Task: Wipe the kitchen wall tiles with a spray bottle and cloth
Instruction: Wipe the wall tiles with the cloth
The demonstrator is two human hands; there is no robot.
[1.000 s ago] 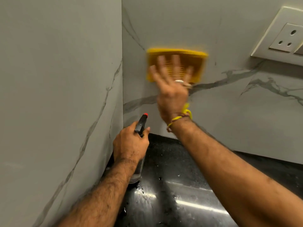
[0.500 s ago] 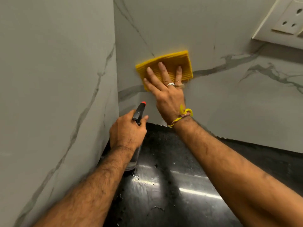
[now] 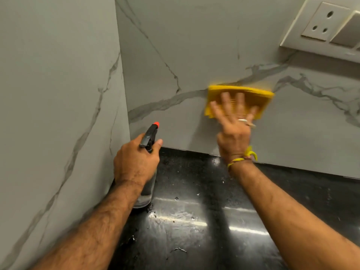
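**Yellow cloth pressed to the marble-look wall, spray bottle held at the corner**

Nearest the camera, two bare forearms reach out over a glossy black counter (image 3: 194,221), which carries streaks of reflected light and scattered wet spots and specks. The left hand (image 3: 136,162) is curled around the neck of a spray bottle (image 3: 149,137), thumb lying beside the black trigger head; the red-orange nozzle tip points up and away toward the far wall. The bottle's clear body stands on the counter below the hand, close to the corner where the left wall (image 3: 54,114) meets the far wall (image 3: 185,45).

Further out and to the right, the right hand (image 3: 234,123) is spread flat, fingers straight and fanned, pressing a yellow ribbed cloth (image 3: 251,96) against the far wall tiles. The hand and cloth are blurred. A ring (image 3: 242,120) sits on one finger and a yellow thread band (image 3: 243,157) circles the wrist. The cloth lies over a grey vein that runs across the tile, above the line where the wall meets the counter and well apart from the spray bottle.

At the far upper right, a white socket plate (image 3: 319,24) with a three-hole outlet is mounted on the wall, well above the cloth
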